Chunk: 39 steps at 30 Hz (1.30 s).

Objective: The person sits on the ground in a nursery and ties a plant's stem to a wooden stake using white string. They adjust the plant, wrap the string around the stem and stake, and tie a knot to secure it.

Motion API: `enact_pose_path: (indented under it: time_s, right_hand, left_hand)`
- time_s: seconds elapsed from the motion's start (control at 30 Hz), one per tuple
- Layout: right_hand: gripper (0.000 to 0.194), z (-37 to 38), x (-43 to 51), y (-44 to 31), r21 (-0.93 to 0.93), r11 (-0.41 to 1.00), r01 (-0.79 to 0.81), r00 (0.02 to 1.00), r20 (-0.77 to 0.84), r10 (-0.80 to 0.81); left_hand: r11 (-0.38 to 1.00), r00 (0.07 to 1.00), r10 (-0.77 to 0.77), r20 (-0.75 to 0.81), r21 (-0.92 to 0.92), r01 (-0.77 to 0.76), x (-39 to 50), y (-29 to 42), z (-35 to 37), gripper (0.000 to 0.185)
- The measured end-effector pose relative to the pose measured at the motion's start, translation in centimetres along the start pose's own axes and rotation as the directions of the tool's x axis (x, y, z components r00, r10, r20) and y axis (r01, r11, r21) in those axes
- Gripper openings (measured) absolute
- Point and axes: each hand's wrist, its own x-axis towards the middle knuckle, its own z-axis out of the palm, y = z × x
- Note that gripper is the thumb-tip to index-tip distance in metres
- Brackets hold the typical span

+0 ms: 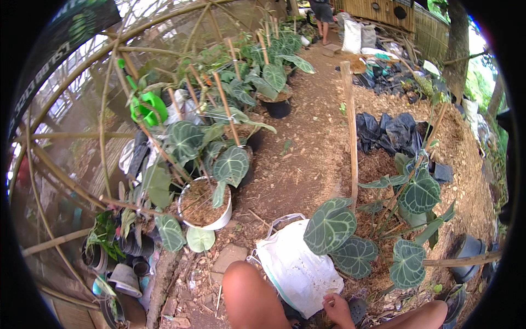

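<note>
My right hand (337, 309) is low in the view, its curled fingers at the lower right corner of a white woven sack (294, 263) lying on the ground between my knees; whether they grip it cannot be told. My left hand is out of view. Just right of the sack stands a plant with large dark, pale-veined leaves (331, 226), some overhanging the sack's edge. A wooden stake (349, 135) rises behind it. On the left, a white pot (224, 218) holds a similar plant in brown fibrous material.
Potted plants with stakes line the path's left side, near a green watering can (148, 109) and a bamboo frame (65, 177). Black plastic sheeting (388, 133) lies on wood chips at right. Empty pots (125, 279) stand lower left. A person (322, 18) stands far up the path.
</note>
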Motion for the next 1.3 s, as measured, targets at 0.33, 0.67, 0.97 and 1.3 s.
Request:
enact_pose_path:
  time_s: [0.33,0.67,0.97,1.3]
  right_hand:
    - [0.012,-4.9,-6.7,-11.7,-0.065,0.962,0.266,0.932,-0.236,-0.274]
    - [0.017,-27.8,-18.0,-0.4,-0.394,0.820,0.414,0.021,-0.897,-0.441]
    - [0.019,-29.1,-9.9,3.2,0.712,0.114,0.693,0.679,-0.698,0.227]
    - [0.019,-10.7,-13.4,-0.4,0.916,0.244,0.318,0.930,-0.352,0.106]
  left_hand:
    - [0.986,0.980,-0.083,0.180,0.159,0.054,-2.3,1.0,1.2,0.015]
    - [0.800,0.827,-0.159,0.539,0.562,-0.212,-2.1,1.9,7.0,0.018]
    - [0.256,0.512,-0.366,0.777,0.613,-0.747,-2.7,5.6,17.2,0.021]
    - [0.380,0.529,-0.292,0.797,0.605,-0.700,-2.4,9.1,14.0,0.012]
